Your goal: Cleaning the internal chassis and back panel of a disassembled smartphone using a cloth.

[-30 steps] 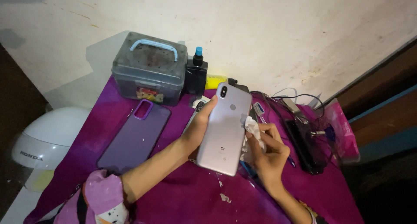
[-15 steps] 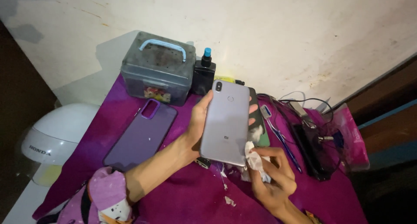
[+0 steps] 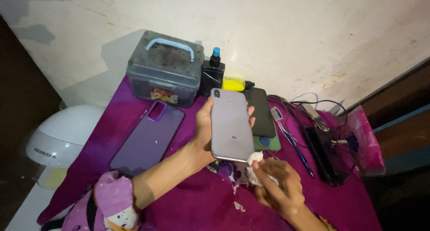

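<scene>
One camera sits on the person's head. It looks steeply down, close over a purple cloth (image 3: pixel 188 204) against a wall (image 3: pixel 277 34).

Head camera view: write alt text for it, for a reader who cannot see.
A left hand holds a grey smartphone back-side up over a magenta cloth, while the right hand presses a white wad to its lower corner. A purple phone case and a grey handled box sit nearby.

Bare cloth (image 3: pixel 188 204) open near front; grey box (image 3: pixel 164 69), purple case (image 3: pixel 148 139), cables (image 3: pixel 309 105) crowd back and sides
</scene>
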